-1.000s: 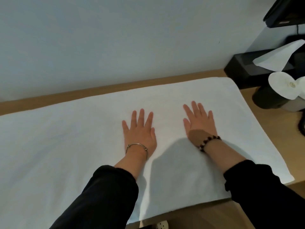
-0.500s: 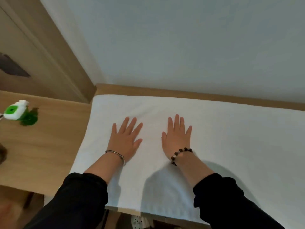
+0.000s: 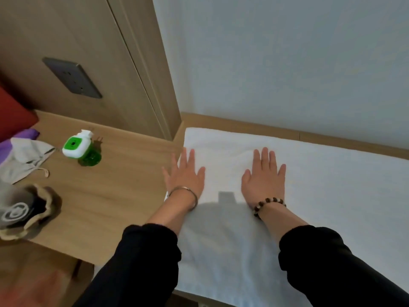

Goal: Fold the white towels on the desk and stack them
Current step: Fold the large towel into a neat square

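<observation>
A large white towel lies spread flat over the wooden desk, reaching from its left end out past the right side of the view. My left hand lies flat with straight fingers at the towel's left edge, its outer fingers over the edge. My right hand presses flat on the towel a little to the right, fingers straight and pointing toward the wall. Both wear a bracelet and black sleeves. Neither hand holds anything.
Left of the desk is a lower wooden side table with a green-and-white plug-in device, a grey drawstring pouch and a dark cap. A wooden panel with a wall socket rises behind it. The pale wall backs the desk.
Both flat hands have slid left along the towel, from its right part to its left end; the view has swung left with them. The left hand now reaches the towel's edge.
</observation>
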Available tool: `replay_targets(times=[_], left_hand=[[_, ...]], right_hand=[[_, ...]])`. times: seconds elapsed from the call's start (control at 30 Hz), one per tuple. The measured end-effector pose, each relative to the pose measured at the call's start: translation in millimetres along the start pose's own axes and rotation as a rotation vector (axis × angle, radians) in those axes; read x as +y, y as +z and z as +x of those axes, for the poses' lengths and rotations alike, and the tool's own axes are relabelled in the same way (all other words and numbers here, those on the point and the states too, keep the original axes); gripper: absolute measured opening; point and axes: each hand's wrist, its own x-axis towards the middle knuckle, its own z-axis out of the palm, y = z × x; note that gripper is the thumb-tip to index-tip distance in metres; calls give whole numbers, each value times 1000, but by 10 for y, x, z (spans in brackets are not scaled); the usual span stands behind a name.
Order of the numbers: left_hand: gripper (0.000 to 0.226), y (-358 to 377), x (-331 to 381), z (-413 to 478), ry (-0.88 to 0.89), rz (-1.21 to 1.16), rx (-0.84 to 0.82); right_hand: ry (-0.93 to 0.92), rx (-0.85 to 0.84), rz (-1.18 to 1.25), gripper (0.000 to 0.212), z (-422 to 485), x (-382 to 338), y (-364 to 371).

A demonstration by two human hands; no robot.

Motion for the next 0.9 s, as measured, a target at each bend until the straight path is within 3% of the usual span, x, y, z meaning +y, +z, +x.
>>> replay_targets(times=[0.1,0.17,0.27,0.3,0.37,0.4,0.47,0.53,0.67,0.77,0.83,0.9], left_hand=[[54,-208,-48,254,-143,-427,103],[18,-336,-38,391,-179,-649,177],[27,-495,-7,555,-236,-828,38],[23,-522,-12,609,-228,-811,-23],[59,-577,-27,705,-248,-775,-116],[66,-614,-30,725,-245,-731,-143],[53,-686,7,747,-193,-633,-138],[20,-778,106,705,-101,-590,-28],[39,-726,428,419,152,-442,183],[10,-481,563,149,338,-325,181],[32,-308,521,19,408,-234,144],[36,-235,460,-137,489,-279,248]], right_hand=[[-1,6,5,65,-7,8,-1],[0,12,18,66,0,18,10],[-4,17,24,66,8,24,36],[-4,18,24,66,9,28,44],[-1,25,32,67,11,37,53],[1,29,36,67,9,39,56],[2,34,45,67,11,34,57],[5,30,53,67,14,29,53],[-2,33,85,66,13,25,26],[-7,38,129,64,15,38,-11],[-4,49,154,61,22,40,-28],[26,77,176,55,44,16,-53]])
